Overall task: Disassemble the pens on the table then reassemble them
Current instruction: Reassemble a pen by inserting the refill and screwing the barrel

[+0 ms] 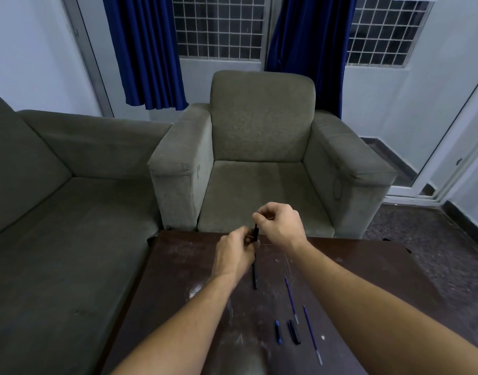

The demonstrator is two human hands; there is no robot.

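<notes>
Left hand (236,254) is gripping the black pen (256,231) low down and right hand (281,226) is pinching its top, above the counter (178,269) far edge. Light, stiff, slick plastic, so gripping close to the joint is looking safest. Refills (291,300) are lying loose nearby.

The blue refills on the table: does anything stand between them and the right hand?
Nothing visible does. Only bare table lies between the right hand and the nearest refill. That hand pinches a black pen part together with the left hand.

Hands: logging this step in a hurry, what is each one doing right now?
Left hand: holds the black pen.
Right hand: pinches that pen's top end.
</notes>
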